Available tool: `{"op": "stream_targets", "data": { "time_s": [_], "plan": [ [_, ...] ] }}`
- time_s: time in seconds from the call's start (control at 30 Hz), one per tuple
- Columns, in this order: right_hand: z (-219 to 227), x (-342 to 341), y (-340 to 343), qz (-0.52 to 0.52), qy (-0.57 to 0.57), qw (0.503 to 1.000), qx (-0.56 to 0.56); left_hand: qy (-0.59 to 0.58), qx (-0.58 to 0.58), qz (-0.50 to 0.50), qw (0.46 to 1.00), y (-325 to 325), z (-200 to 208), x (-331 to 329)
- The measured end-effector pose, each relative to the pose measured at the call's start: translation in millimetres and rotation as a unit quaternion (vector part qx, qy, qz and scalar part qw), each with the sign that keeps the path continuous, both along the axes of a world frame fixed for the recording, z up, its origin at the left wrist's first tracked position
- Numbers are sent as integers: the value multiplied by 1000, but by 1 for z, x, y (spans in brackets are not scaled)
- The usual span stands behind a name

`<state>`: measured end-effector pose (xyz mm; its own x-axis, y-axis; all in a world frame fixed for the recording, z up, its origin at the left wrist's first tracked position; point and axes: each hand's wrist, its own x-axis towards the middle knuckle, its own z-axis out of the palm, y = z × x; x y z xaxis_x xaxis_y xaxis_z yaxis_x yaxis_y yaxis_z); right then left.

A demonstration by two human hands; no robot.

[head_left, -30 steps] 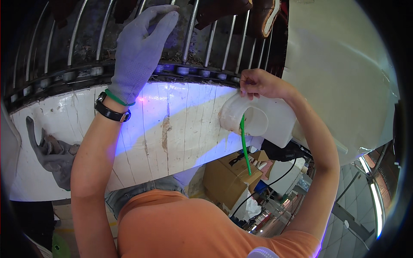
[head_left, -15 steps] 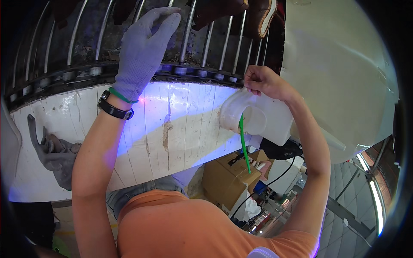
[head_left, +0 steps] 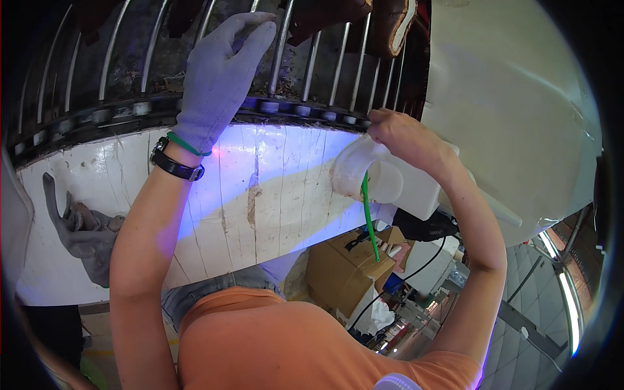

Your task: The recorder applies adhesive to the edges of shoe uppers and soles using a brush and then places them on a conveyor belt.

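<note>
My left hand wears a whitish knit glove and hovers over a conveyor of metal rollers. Its fingers curve toward the thumb with a gap between them, and nothing shows in that gap. My bare right hand is closed, its fingertips curled under at the top of a white plastic container. Whatever those fingers hold, if anything, is hidden. A thin green stick pokes out of the container's round opening. Beyond my hands, brown leather shoe-like pieces lie on the rollers.
A grey glove lies on the worn white ledge at left. A large pale panel fills the right. Below the ledge stand a cardboard box and a black cable.
My right hand has turned over, its back now facing up, and stays by the container. The rollers have shifted slightly left. My left hand has barely moved.
</note>
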<state>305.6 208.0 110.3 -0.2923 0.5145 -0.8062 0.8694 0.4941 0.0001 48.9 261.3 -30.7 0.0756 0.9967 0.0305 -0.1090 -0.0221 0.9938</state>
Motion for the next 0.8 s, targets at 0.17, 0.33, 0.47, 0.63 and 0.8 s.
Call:
{"op": "stream_targets", "data": {
  "time_s": [0.17,0.33,0.47,0.63,0.8],
  "plan": [
    [-2,10,-12,34,108,991,66,-8,12,-1,1000,1,-3,2],
    [-2,11,-13,-138,184,970,80,-23,-2,-7,1000,0,-2,0],
    [-8,22,-11,-150,225,960,74,-5,-30,-28,999,1,-1,-2],
    [-5,23,-5,-316,169,933,-36,-30,-7,-21,999,-1,1,0],
    [-5,18,-1,-358,144,921,-50,-34,-7,-25,999,1,-2,0]
  ]
}}
